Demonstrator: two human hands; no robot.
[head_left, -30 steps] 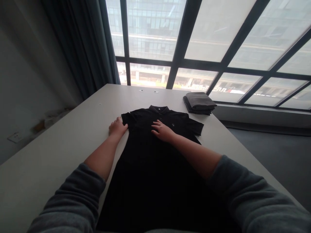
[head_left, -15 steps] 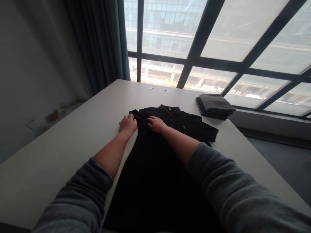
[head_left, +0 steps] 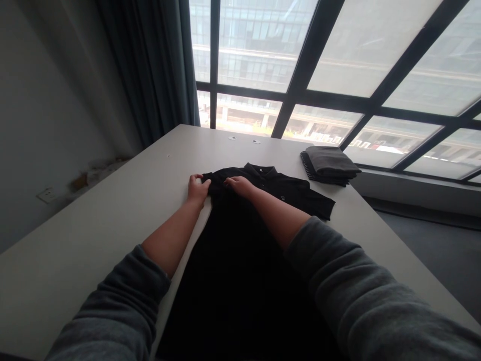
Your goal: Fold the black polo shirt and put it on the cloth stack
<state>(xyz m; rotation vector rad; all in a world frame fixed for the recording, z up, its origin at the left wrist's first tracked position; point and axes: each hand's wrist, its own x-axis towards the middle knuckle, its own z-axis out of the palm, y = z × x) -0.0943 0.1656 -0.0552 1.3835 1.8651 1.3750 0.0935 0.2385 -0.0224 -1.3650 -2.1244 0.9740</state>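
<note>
Shirt [head_left: 248, 260] lies flat, its left-side sleeve clamped in the left hand's [head_left: 198, 189] grip.

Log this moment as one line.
left hand: at polo's left-side sleeve | right hand: on upper chest | black polo shirt: spread | folded stack: beyond, right

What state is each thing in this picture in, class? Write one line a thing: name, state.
Black short-sleeved polo shirt, laid out, collar at far end
Folded dark grey fabric stack, stacked
Blue-grey cloth curtain, gathered aside
Person's grey long sleeves, pushed up
Left hand, grip closed on shirt
Right hand, on shirt, grip unclear
</note>
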